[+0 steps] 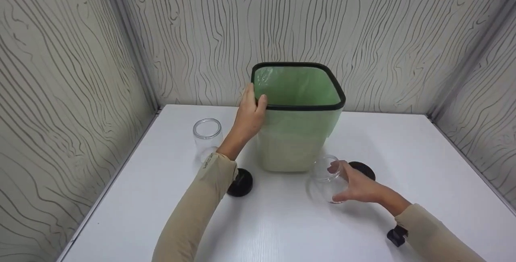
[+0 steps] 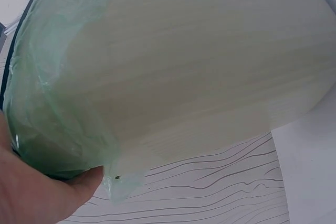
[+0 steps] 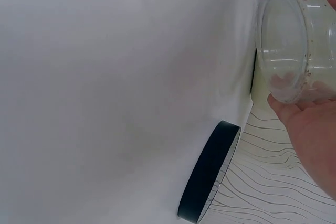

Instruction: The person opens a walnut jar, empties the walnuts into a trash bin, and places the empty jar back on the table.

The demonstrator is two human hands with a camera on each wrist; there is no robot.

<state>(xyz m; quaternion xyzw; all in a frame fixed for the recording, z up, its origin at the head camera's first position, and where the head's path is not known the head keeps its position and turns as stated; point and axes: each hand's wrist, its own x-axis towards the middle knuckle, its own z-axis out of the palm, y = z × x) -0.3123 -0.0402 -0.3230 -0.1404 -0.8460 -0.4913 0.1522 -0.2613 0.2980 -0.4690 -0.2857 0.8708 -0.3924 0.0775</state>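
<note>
My left hand (image 1: 250,115) holds the corner of a pale trash bin (image 1: 294,141), just under its black rim, thumb on the front side. A thin green bag (image 2: 58,77) lines the bin and folds down over its outside, as the left wrist view shows. With thumb and fingers spread round it, my right hand (image 1: 358,185) grips a clear jar (image 1: 324,183) beside the bin's lower right. Small brown specks dot the jar near its base in the right wrist view. A black round lid (image 3: 210,171) stands behind that hand's work.
A second clear jar (image 1: 207,141) stands on the white table (image 1: 133,213), left of the bin. Another black lid (image 1: 242,183) lies partly behind my left sleeve. Wood-grain patterned panels (image 1: 201,32) enclose the table at the back and sides.
</note>
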